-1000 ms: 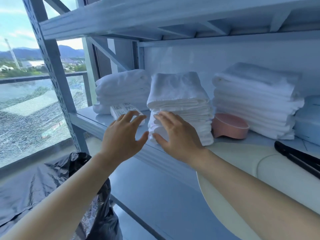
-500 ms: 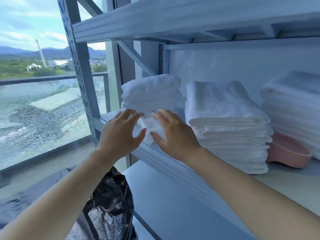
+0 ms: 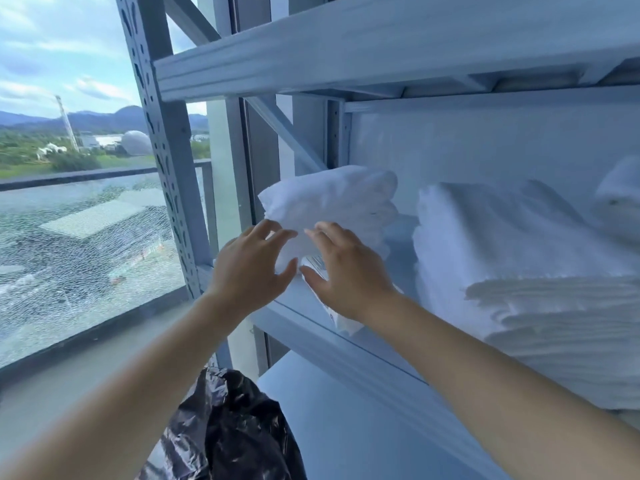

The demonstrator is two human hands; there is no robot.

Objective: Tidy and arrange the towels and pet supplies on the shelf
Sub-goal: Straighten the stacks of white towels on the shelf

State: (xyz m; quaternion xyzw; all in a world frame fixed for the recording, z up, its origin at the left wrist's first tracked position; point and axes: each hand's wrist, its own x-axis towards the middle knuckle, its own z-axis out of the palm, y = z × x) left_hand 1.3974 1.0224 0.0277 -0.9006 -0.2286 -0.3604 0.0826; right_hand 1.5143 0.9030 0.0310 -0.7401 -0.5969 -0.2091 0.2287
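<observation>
The left hand (image 3: 251, 268) and right hand (image 3: 346, 275) have spread fingers and grip nothing. They hide the front of the small towel pile (image 3: 339, 202) at the left end of the shelf (image 3: 346, 348). The right hand covers a labelled packet (image 3: 316, 266). A bigger towel pile (image 3: 519, 271) stands on the right, and a black bag (image 3: 242, 427) lies below.

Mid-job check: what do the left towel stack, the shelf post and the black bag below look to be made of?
The left towel stack looks like soft white terry-type cloth, with fuzzy folded edges. The shelf post looks like painted metal, probably steel: matte pale grey-blue with punched slots. The black bag looks like thin plastic film, glossy with crinkled highlights.
</observation>
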